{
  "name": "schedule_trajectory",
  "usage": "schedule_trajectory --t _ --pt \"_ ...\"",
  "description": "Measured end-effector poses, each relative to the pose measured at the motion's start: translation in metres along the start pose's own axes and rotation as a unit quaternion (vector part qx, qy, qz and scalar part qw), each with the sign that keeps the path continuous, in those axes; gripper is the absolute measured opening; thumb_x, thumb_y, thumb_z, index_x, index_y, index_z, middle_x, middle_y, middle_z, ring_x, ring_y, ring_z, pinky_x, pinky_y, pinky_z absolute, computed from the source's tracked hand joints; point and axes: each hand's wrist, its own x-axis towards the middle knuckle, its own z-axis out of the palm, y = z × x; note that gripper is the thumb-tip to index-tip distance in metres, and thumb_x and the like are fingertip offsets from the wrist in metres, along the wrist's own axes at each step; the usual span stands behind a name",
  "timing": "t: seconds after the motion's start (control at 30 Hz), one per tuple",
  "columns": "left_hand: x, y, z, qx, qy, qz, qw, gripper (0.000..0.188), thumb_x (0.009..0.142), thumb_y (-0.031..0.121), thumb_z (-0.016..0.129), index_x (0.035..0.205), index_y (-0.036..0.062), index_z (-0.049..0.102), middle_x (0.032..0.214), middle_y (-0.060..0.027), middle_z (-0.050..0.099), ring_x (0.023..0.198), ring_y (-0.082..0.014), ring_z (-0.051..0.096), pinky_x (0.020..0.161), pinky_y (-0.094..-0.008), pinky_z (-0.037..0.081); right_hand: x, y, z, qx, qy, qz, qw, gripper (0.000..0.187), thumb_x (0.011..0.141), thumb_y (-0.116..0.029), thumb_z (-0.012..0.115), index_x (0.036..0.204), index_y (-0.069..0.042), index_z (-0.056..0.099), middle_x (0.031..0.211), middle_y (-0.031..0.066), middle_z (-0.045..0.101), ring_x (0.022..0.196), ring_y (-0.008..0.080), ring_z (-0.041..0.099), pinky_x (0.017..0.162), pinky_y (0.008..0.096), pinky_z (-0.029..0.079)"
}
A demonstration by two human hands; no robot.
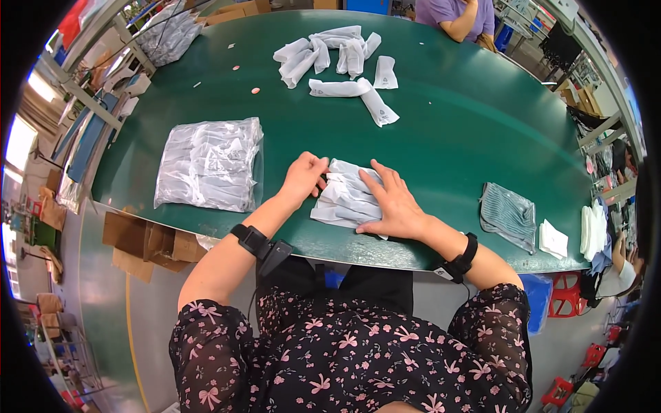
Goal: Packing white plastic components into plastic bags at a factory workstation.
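Note:
A row of white, soft wrapped packets (342, 196) lies side by side on the green table in front of me. My left hand (305, 177) is at their left edge, its fingers loosely bent and apart, with fingertips at or against the packets. Across their right side rests my right hand (398, 203), fingers spread and palm down. What is inside the wrappers cannot be made out. To the left lies a clear plastic bag (208, 165) filled with similar white packets.
Loose white packets (296, 62) lie in a pile at the far side of the table (441, 144). A grey striped cloth item (508, 215) and folded white pieces (553, 239) are at the right. Cardboard boxes (155, 241) stand below the left edge. Another person (458, 17) sits across.

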Motion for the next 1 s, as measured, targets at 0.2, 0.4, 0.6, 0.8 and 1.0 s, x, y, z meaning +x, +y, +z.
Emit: schedule_trajectory --t 0.2,0.4,0.6,0.8,1.0 --pt "0.014 -0.021 0.007 0.195 -0.036 0.103 0.975 0.019 0.092 0.018 0.061 0.086 0.0023 0.052 0.074 -0.0045 0.055 0.061 -0.0105 0.055 0.047 -0.0260 0.047 0.000 0.000 0.001 -0.004 -0.004 -0.003 1.000 0.108 0.062 -0.047 0.084 0.146 -0.004 0.031 0.147 0.0289 0.023 0.131 0.0455 0.030 0.107 0.0522 0.031" --pt "0.014 -0.028 0.010 0.113 0.030 0.120 0.986 0.024 0.086 0.019 0.069 0.082 0.0031 0.050 0.070 -0.0019 0.053 0.061 -0.0088 0.054 0.052 -0.0251 0.048 -0.001 -0.002 0.000 -0.012 -0.002 -0.009 1.000 0.105 0.063 -0.046 0.083 0.145 -0.003 0.033 0.146 0.0291 0.024 0.131 0.0453 0.031 0.107 0.0516 0.030" --pt "-0.006 -0.009 0.007 0.123 0.003 0.089 0.988 0.024 0.083 0.013 0.072 0.080 0.0038 0.051 0.069 -0.0011 0.053 0.064 -0.0078 0.054 0.057 -0.0237 0.047 -0.005 0.000 0.003 -0.005 0.007 -0.003 1.000 0.104 0.064 -0.046 0.082 0.145 -0.003 0.033 0.146 0.0293 0.026 0.131 0.0453 0.031 0.108 0.0514 0.030" --pt "0.008 -0.027 -0.005 0.146 -0.051 0.095 0.983 0.025 0.080 0.013 0.074 0.091 0.0030 0.055 0.076 -0.0020 0.057 0.065 -0.0075 0.054 0.058 -0.0234 0.046 -0.001 -0.003 0.000 -0.001 0.002 -0.006 1.000 0.102 0.066 -0.045 0.081 0.145 -0.003 0.032 0.145 0.0293 0.027 0.131 0.0448 0.031 0.108 0.0510 0.030" --pt "0.016 -0.034 -0.006 0.128 0.089 0.138 0.978 0.026 0.082 0.014 0.071 0.099 0.0019 0.056 0.075 -0.0019 0.057 0.065 -0.0104 0.055 0.058 -0.0238 0.045 -0.002 0.000 0.002 0.003 -0.001 -0.002 1.000 0.102 0.066 -0.043 0.080 0.145 -0.002 0.031 0.143 0.0292 0.029 0.130 0.0443 0.032 0.108 0.0504 0.030"
